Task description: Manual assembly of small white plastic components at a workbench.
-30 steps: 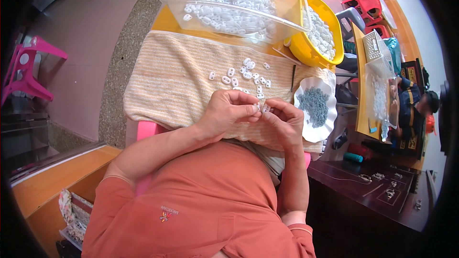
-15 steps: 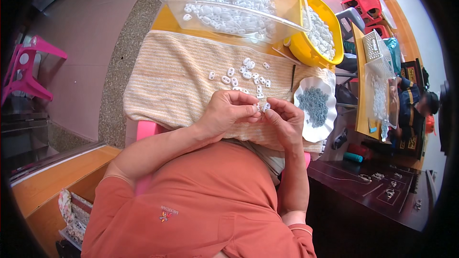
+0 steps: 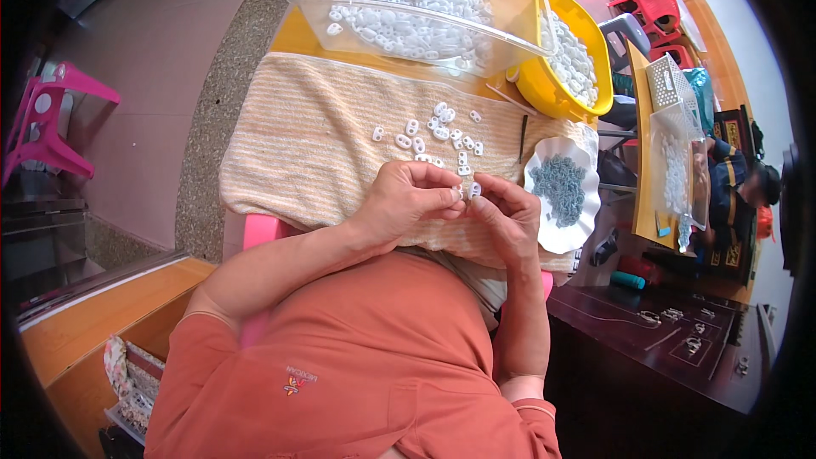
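My left hand [image 3: 408,201] pinches a tiny pale piece between thumb and forefinger; its kind is too small to make out. Facing it, my right hand [image 3: 508,211] is closed on a small white plastic part [image 3: 475,190] with rounded ends and two holes. The fingertips of both hands almost meet over the near edge of a striped towel [image 3: 297,132]. Just beyond my fingers, several loose white two-hole parts [image 3: 404,142] lie scattered on the towel. A white fluted dish [image 3: 551,238] of small grey-blue pieces [image 3: 558,190] sits beside my right hand.
A clear plastic bin [image 3: 323,13] full of white parts stands at the table's far side. To its right is a yellow basin [image 3: 544,89] with more parts. A thin dark stick [image 3: 523,138] lies near the dish. At right, a person [image 3: 738,178] is by another table.
Both hands keep nearly the same place and pinch. The white part in my right fingers appears turned slightly more upright. The view has shifted very slightly.
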`<move>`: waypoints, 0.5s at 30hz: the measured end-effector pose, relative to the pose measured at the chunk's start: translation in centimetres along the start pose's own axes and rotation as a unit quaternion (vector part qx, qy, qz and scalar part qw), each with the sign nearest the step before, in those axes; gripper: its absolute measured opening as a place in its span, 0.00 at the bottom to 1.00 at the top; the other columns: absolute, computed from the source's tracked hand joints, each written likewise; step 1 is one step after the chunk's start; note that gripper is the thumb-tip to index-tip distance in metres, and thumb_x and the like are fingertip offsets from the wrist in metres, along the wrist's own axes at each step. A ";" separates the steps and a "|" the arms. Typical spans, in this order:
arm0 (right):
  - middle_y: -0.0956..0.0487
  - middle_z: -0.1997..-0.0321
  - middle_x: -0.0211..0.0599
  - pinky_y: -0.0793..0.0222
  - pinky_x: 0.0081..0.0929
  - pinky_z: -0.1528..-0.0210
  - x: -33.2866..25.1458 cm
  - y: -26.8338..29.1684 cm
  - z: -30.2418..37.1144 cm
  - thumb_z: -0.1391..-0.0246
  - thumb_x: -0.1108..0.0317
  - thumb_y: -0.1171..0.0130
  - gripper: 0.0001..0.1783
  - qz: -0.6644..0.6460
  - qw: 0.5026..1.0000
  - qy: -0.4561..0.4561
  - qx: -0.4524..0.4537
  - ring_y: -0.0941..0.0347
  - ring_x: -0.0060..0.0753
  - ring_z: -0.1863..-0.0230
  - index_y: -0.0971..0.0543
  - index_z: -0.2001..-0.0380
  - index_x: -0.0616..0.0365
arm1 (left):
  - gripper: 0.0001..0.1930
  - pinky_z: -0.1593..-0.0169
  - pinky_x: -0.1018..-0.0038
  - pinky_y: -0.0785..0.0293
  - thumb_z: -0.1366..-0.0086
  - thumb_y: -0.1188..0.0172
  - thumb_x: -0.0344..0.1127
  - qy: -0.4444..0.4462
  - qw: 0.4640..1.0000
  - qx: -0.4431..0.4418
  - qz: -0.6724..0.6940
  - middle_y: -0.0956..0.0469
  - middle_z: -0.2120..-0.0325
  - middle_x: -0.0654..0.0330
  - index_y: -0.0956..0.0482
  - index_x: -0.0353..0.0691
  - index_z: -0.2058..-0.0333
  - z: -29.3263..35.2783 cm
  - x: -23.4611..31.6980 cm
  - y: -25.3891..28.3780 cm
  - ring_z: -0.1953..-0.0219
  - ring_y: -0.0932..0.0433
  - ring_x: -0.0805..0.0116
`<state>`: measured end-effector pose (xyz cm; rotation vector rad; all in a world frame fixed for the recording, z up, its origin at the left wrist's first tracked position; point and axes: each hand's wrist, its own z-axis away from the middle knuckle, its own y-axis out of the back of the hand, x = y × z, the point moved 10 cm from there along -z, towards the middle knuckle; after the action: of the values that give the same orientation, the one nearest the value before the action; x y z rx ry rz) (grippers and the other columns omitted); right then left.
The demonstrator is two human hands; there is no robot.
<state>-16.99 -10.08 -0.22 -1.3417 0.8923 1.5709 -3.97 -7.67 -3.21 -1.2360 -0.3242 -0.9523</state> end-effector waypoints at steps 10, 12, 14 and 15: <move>0.22 0.59 0.36 0.28 0.20 0.57 0.3 0.1 -0.1 0.46 0.79 0.42 0.17 -0.020 1.000 0.000 0.004 0.25 0.23 0.61 0.25 0.51 0.69 | 0.09 0.62 0.80 0.20 0.40 0.41 0.24 0.000 1.000 -0.003 -0.007 0.20 0.68 0.56 0.23 0.28 0.61 0.0 -0.1 -0.1 0.68 0.20 0.72; 0.22 0.58 0.37 0.28 0.20 0.57 0.0 0.1 -0.1 0.46 0.80 0.42 0.17 -0.020 1.000 0.017 0.002 0.25 0.24 0.60 0.25 0.52 0.69 | 0.08 0.62 0.80 0.21 0.40 0.40 0.24 0.000 1.000 -0.002 -0.008 0.20 0.68 0.56 0.22 0.28 0.61 0.0 -0.1 -0.1 0.68 0.20 0.73; 0.22 0.58 0.38 0.28 0.20 0.57 0.1 0.0 -0.2 0.46 0.80 0.42 0.17 -0.023 1.000 0.021 -0.004 0.25 0.24 0.60 0.25 0.52 0.69 | 0.08 0.63 0.81 0.21 0.40 0.40 0.24 -0.007 1.000 -0.009 -0.024 0.20 0.69 0.56 0.22 0.28 0.61 0.0 0.1 -0.3 0.68 0.20 0.73; 0.23 0.58 0.38 0.28 0.20 0.57 0.0 -0.1 -0.2 0.46 0.80 0.42 0.17 -0.025 0.999 0.026 -0.010 0.25 0.24 0.60 0.25 0.52 0.69 | 0.08 0.63 0.81 0.21 0.40 0.40 0.24 -0.006 1.000 -0.008 -0.024 0.20 0.69 0.56 0.22 0.28 0.61 0.0 0.1 -0.3 0.68 0.20 0.73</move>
<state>-16.81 -10.21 -0.29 -1.4150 0.8699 1.5169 -4.15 -7.70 -2.98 -1.2546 -0.3569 -0.9902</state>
